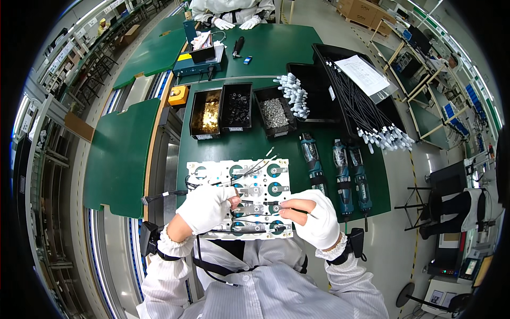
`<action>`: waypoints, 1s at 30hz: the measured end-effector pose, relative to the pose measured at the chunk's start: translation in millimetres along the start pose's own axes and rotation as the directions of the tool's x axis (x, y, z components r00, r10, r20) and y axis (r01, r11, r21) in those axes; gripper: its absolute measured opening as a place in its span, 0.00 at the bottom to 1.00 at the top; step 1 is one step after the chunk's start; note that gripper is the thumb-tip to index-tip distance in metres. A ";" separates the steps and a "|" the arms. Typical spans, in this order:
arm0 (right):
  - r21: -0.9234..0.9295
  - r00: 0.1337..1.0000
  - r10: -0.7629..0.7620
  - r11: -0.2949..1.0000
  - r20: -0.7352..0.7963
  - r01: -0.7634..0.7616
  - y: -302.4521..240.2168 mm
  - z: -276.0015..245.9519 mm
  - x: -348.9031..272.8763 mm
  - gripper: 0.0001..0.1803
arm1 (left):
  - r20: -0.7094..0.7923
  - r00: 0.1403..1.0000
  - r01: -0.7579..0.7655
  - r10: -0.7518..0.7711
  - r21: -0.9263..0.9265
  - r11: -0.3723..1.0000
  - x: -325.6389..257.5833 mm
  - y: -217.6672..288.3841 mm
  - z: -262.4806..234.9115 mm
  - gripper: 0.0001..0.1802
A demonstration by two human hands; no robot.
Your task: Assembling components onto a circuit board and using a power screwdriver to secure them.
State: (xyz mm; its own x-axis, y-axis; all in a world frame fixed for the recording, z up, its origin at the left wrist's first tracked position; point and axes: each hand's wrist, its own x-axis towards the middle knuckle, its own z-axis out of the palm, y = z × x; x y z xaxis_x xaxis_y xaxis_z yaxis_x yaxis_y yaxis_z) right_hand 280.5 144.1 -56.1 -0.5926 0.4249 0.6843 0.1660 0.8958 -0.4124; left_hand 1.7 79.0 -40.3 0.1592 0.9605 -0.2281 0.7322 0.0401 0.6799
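Observation:
A white plate (pixel 283 231) with round green parts and metal tabs lies in front of me at the table's near edge. Thin black cables run across it. My left hand (pixel 208 209), in a white glove with bare fingertips, is closed over the plate's middle and pinches a black cable (pixel 246 201). My right hand (pixel 314 217), gloved the same way, has thumb and fingers together at the dark end of that cable near the plate's right side. What lies beneath the fingertips is partly hidden. A cable bundle (pixel 164 195) with a connector sticks out past the plate's left edge.
Beyond the plate stand black bins with brass-coloured parts (pixel 211 115), black parts (pixel 237 106) and silver screws (pixel 274 113). Several teal electric screwdrivers (pixel 343 178) lie at right. A black tray (pixel 394 104) holds white-tipped cables. Across the table rest another person's gloved hands (pixel 223 24).

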 end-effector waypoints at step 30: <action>0.132 0.992 0.073 0.987 0.107 -0.087 27.8 2.1 -21.6 0.15 | -0.090 0.977 -0.163 0.194 0.272 0.948 -1.8 26.9 24.8 0.08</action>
State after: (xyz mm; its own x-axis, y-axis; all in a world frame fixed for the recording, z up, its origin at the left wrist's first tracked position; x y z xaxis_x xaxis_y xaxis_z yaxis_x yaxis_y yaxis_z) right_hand 296.2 159.6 -83.7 -0.6596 0.4726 0.5844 0.1115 0.8305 -0.5457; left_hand 37.5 71.6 -38.9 0.2373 0.9710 -0.0282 0.8486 -0.1931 0.4926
